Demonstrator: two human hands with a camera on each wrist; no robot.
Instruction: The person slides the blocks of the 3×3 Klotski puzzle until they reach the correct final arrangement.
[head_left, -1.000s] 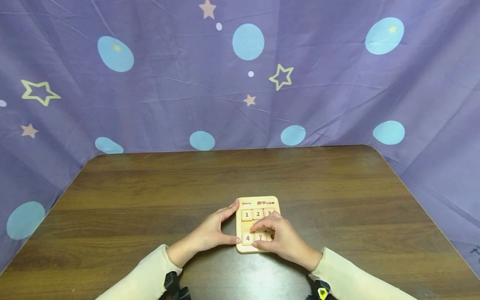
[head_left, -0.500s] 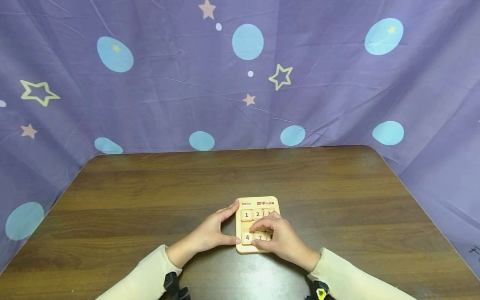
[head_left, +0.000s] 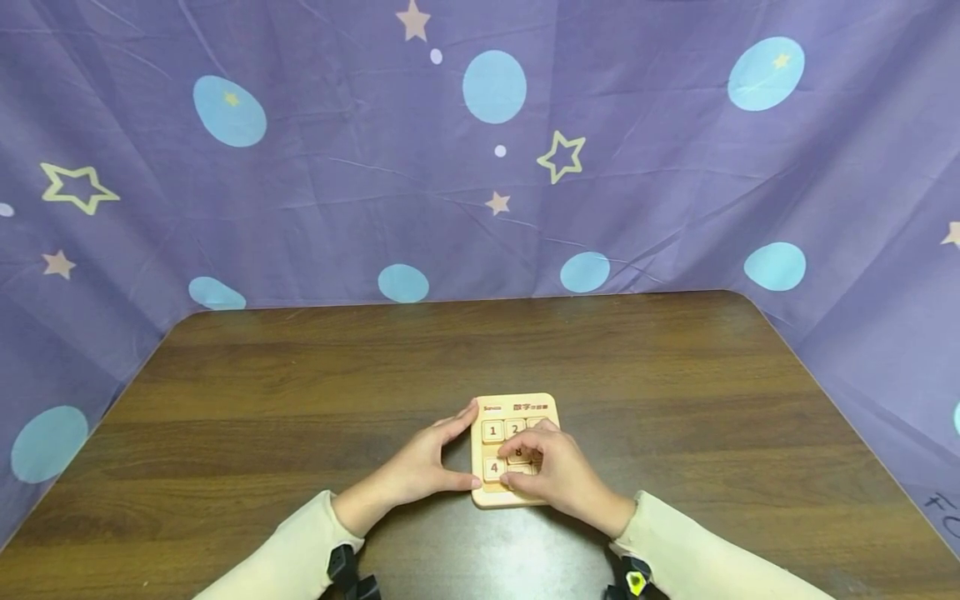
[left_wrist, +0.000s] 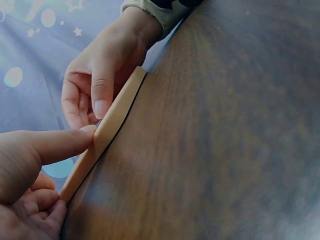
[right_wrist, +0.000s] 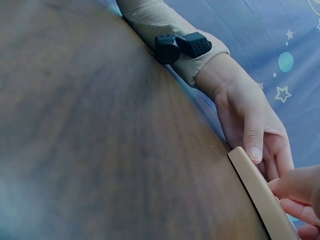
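A pale wooden number-slide puzzle lies flat on the table in the head view. Tiles 1, 2 and 8 show, as does tile 4, with bare tray above and below it. My left hand touches the puzzle's left edge, index fingertip near the top corner and thumb lower down. Over the puzzle's right side, my right hand arches with thumb and index finger apart, the thumb tip right at tile 4's lower right corner. That hand hides the right-hand tiles. Both wrist views show the puzzle's side edge-on.
The brown wooden table extends around the puzzle on all sides. Behind it hangs a purple cloth with stars and blue dots. Black wrist cameras sit on both sleeves.
Tile 4 has slid a little toward the puzzle's top, baring a strip below it. My right hand has shifted slightly up and left; my left hand stays put.
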